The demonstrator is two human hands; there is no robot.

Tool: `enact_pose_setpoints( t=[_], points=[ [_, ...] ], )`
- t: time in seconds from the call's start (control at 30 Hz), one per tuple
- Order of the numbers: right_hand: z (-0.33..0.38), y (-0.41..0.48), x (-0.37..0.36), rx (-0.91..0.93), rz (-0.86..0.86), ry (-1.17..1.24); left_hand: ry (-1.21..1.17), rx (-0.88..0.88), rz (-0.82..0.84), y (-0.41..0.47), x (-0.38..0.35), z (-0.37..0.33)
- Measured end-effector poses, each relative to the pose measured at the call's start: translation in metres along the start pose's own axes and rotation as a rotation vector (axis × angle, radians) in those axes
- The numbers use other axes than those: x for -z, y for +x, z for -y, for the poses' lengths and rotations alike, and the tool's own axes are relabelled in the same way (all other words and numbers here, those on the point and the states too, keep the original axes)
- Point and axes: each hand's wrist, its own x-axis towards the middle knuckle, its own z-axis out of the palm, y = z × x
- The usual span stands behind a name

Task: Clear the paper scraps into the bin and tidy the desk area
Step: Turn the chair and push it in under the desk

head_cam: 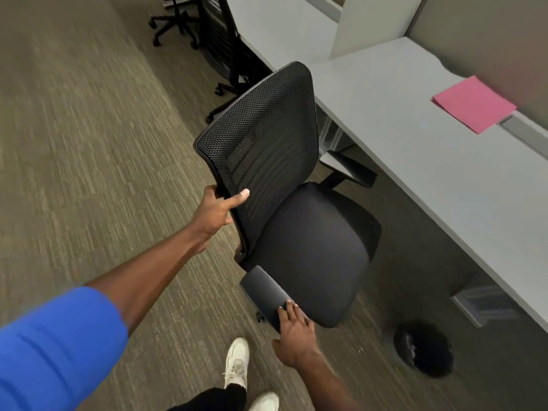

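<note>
A black office chair (pixel 308 250) with a mesh back stands on the carpet beside the grey desk (pixel 444 173). My left hand (pixel 218 207) grips the left edge of the chair's mesh backrest. My right hand (pixel 295 333) rests on the near armrest (pixel 265 289), fingers laid over its end. A pink sheet of paper (pixel 474 103) lies flat on the desk near the partition. A black round bin (pixel 424 348) sits on the floor under the desk edge, with something pale inside it.
Another black chair (pixel 225 46) stands further along the desk row, and a third chair base (pixel 172 22) shows at the top. Grey-brown carpet (pixel 89 143) stretches to the left. My white shoes (pixel 237 363) are just behind the chair.
</note>
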Motion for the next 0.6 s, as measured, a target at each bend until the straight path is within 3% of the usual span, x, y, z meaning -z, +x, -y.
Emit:
enact_pose_setpoints(
  t=[0.17, 0.37, 0.6],
  points=[
    [-0.005, -0.012, 0.003, -0.065, -0.041, 0.077, -0.053, 0.023, 0.043, -0.042, 0.004, 0.007],
    [0.007, -0.035, 0.016, 0.003, -0.11, 0.154, 0.009, 0.054, 0.136, -0.091, 0.019, 0.02],
    [0.057, -0.067, 0.065, 0.125, -0.476, 0.338, 0.074, 0.094, 0.066, -0.125, 0.043, 0.027]
  ],
)
